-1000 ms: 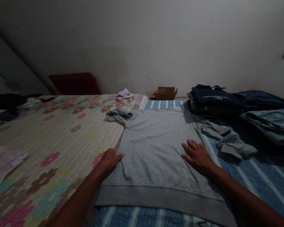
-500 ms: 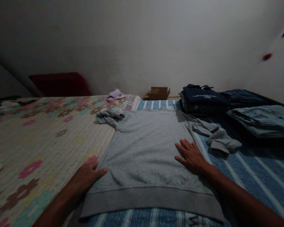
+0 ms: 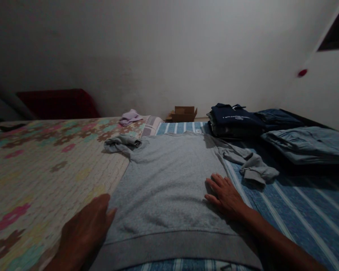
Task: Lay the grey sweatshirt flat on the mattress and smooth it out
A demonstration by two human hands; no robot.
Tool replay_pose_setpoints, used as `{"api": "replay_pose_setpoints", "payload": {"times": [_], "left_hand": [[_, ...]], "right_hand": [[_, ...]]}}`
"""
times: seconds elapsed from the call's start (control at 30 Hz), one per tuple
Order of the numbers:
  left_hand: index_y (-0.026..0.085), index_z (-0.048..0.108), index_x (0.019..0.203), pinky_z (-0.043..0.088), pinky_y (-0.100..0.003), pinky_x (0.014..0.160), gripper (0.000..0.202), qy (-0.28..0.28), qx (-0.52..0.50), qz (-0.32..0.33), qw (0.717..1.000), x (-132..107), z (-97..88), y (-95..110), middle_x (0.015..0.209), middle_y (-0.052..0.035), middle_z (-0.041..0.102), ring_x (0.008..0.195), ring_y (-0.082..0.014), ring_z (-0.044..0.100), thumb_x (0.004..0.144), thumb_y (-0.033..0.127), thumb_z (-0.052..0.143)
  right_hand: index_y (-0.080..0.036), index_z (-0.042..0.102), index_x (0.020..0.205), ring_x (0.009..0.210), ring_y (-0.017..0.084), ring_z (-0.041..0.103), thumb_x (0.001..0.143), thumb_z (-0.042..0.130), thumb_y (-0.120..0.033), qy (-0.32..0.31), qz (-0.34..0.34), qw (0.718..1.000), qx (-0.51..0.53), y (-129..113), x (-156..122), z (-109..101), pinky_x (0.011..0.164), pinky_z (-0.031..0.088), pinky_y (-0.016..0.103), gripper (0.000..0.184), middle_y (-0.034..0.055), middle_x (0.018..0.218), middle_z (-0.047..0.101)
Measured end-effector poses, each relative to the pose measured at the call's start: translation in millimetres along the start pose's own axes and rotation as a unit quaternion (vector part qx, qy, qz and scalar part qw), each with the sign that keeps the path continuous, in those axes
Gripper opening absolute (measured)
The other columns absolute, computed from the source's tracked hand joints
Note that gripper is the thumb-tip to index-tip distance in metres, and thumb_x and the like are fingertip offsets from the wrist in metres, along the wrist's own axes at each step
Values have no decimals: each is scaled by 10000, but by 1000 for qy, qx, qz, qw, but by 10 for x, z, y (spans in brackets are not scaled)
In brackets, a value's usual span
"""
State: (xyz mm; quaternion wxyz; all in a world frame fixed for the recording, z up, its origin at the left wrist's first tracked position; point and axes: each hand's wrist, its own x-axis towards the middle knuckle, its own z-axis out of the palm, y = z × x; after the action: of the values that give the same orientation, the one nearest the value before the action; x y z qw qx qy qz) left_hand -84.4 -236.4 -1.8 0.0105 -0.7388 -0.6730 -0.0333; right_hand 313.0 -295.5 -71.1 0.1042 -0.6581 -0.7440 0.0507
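A grey long-sleeved sweatshirt (image 3: 161, 184) lies spread across the bed, its hem band towards me and its neckline at the far end. Its left sleeve (image 3: 121, 145) is bunched up, and the right one (image 3: 255, 171) lies crumpled out to the side. My right hand (image 3: 224, 195) rests palm down on the right part of the body, fingers stretched out. Beside the lower left edge is my left hand (image 3: 86, 227), thumb apart from the fingers and holding nothing that I can see. Its fingers are partly hidden and slightly blurred.
A floral bedcover (image 3: 59, 177) lies left, a blue striped sheet (image 3: 299, 210) right. Folded dark blue clothes (image 3: 234, 120) and folded grey-blue clothes (image 3: 310, 145) are stacked at the right. Farther back are a lilac cloth (image 3: 130, 117) and a cardboard box (image 3: 183, 114).
My left hand has shifted left and nearer to me, its thumb now at the sweatshirt's edge. My right hand stays flat on the fabric. The view has turned slightly right.
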Motion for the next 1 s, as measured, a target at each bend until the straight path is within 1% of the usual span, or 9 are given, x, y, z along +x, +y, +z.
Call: {"api": "replay_pose_setpoints", "payload": {"times": [0.07,0.1,0.2,0.27,0.37,0.5,0.67,0.87,1.0], "left_hand": [[151,602,1050,464,-480,882,389,0,27,27,999,43,11,333,1106,-161,632,1038,-317,594,822,371,376],[151,583,1112,443,-441,937,403,-2,8,68,998,74,55,494,1173,-149,611,1104,-289,566,849,375,376],[158,544,1220,322,-390,1068,450,-38,-12,177,983,189,314,807,1394,-128,454,1304,-252,386,847,385,435],[143,481,1307,261,-433,1093,522,-53,1,170,984,259,509,822,1467,-135,337,1367,-264,269,870,420,405],[113,400,1375,221,-474,1097,605,-56,26,94,994,310,679,662,1487,-162,273,1385,-286,207,890,472,349],[92,374,1391,173,-466,1109,626,-49,63,43,996,280,661,528,1487,-165,274,1386,-284,204,907,481,298],[80,417,1358,200,-483,1078,631,-24,67,25,997,354,582,757,1477,-198,286,1382,-315,203,906,502,290],[118,395,1371,187,-445,1096,585,-27,18,132,991,965,619,1065,1496,-147,270,1391,-267,190,926,478,276],[78,364,1381,184,-484,1092,618,-37,38,64,997,1351,704,936,1488,-173,274,1385,-281,207,924,477,250]], "right_hand": [[-168,461,1343,1334,307,301,894,447,-488,-2,-6,1000,9,-113,-40,-28,1076,248,493,551,167,1429,381],[-174,460,1345,1335,311,299,890,456,-490,-7,-17,1000,16,-184,-63,-37,1075,253,497,553,166,1433,376],[-207,439,1365,1352,327,260,870,478,-530,-35,-74,996,46,-416,-164,-19,1075,244,525,593,150,1461,335],[-220,400,1390,1365,332,219,856,474,-575,-66,-116,988,71,-538,-252,30,1078,226,538,646,144,1483,287],[-224,332,1427,1379,330,160,853,457,-603,-100,-147,979,95,-623,-367,121,1087,199,541,699,147,1506,205],[-233,318,1434,1380,332,128,858,474,-570,-107,-141,980,95,-641,-413,180,1096,170,540,685,147,1507,176],[-247,290,1442,1382,336,100,838,524,-543,-119,-156,976,97,-687,-400,187,1094,158,547,712,157,1507,168],[-271,240,1455,1381,342,92,839,522,-552,-127,-176,970,112,-693,-366,190,1089,156,552,733,156,1515,141],[-261,254,1451,1375,357,108,851,451,-616,-128,-178,968,122,-679,-339,185,1079,165,569,724,171,1507,155]]}}
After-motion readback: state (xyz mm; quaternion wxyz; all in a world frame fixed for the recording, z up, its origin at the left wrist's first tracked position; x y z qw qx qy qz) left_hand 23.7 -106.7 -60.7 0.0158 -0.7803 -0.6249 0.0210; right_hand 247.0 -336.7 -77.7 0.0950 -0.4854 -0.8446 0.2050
